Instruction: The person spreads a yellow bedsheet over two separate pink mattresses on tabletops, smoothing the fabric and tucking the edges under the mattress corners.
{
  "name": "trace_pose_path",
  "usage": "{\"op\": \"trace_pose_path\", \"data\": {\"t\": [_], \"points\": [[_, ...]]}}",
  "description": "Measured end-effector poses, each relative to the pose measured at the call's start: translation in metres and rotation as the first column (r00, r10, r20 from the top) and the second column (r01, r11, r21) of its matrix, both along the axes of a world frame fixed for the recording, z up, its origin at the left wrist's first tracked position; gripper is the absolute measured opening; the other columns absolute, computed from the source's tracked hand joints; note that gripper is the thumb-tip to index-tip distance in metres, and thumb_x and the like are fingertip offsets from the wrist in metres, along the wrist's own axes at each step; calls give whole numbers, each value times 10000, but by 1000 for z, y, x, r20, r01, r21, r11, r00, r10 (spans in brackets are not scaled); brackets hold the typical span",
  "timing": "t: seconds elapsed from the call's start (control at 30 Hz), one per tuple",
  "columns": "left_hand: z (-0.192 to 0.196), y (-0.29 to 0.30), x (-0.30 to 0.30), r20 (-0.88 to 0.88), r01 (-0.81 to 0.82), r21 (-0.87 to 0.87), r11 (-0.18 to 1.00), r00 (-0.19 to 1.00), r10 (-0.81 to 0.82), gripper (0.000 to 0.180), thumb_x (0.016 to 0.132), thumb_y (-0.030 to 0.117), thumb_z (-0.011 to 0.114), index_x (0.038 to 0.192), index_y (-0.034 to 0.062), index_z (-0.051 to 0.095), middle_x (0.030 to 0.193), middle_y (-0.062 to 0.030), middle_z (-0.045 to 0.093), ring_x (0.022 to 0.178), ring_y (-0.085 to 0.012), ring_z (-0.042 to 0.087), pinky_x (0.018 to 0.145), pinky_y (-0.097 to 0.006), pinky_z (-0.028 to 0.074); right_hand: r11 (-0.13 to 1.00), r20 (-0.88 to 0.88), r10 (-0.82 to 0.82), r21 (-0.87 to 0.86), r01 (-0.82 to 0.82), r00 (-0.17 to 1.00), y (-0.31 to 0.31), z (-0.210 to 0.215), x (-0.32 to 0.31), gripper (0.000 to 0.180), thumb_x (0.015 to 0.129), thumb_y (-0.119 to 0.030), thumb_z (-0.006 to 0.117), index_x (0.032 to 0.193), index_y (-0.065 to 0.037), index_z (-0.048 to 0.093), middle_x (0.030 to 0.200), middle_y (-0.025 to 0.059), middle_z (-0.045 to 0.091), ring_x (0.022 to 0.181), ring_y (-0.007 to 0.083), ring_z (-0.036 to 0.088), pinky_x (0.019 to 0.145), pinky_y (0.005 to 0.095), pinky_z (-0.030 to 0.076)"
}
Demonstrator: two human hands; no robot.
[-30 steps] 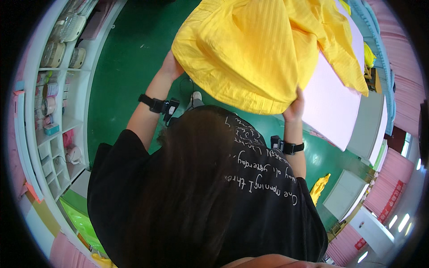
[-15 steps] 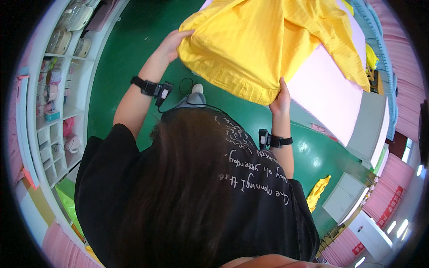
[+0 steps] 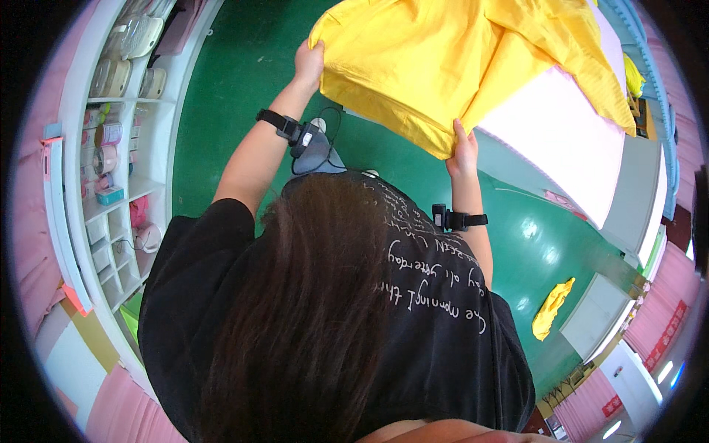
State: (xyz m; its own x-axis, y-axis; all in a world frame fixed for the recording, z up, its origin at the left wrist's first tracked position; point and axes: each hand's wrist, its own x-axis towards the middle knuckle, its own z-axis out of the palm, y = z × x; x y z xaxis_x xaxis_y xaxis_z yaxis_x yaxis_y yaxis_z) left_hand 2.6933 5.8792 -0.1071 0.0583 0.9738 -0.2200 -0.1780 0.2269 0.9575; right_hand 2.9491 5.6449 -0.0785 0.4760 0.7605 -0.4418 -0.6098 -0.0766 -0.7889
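A yellow long-sleeved shirt (image 3: 413, 66) hangs between my two hands, partly spread over a pale pink tabletop (image 3: 554, 140) at the upper right. My left hand (image 3: 309, 65) is closed on its left corner, thumb on top of the cloth. At the near right corner, my right hand (image 3: 464, 153) pinches the edge with the thumb up. The edge between my hands hangs off the table over the green floor. One sleeve lies across the tabletop to the right. The shirt's far part is cut off by the top of the view.
White shelves (image 3: 140, 188) with containers and rolls stand along the left. Another yellow cloth (image 3: 552, 308) lies on the green floor (image 3: 517, 244) at the lower right, beside a white cabinet (image 3: 597, 316). A blue ruffled edge (image 3: 668, 140) runs along the far right.
Both hands keep their hold on the shirt. The edge between them has gone from bulging and gathered to straighter and flatter. The whole view has shifted a little.
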Motion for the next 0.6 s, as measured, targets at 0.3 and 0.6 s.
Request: {"op": "trace_pose_path", "data": {"t": [0.3,0.6], "points": [[-10,18,-5,133,191,-163,968,976,-170,307,947,167,389,1200,9,460,1120,-99,570,982,-191,558,871,-320,428,992,-9,-82,-94,81,997,-4,2,-17,317,905,-145,518,1191,-21,461,1181,96,536,1062,212,526,888,340,442],[-38,46,4,221,586,-202,785,808,-546,378,964,225,364,1283,22,384,1222,-72,509,1093,-164,487,937,-301,379,958,435,-161,-147,246,886,11,-16,-33,350,941,-223,460,1202,8,432,1164,94,537,1025,167,518,878,290,414]]}}
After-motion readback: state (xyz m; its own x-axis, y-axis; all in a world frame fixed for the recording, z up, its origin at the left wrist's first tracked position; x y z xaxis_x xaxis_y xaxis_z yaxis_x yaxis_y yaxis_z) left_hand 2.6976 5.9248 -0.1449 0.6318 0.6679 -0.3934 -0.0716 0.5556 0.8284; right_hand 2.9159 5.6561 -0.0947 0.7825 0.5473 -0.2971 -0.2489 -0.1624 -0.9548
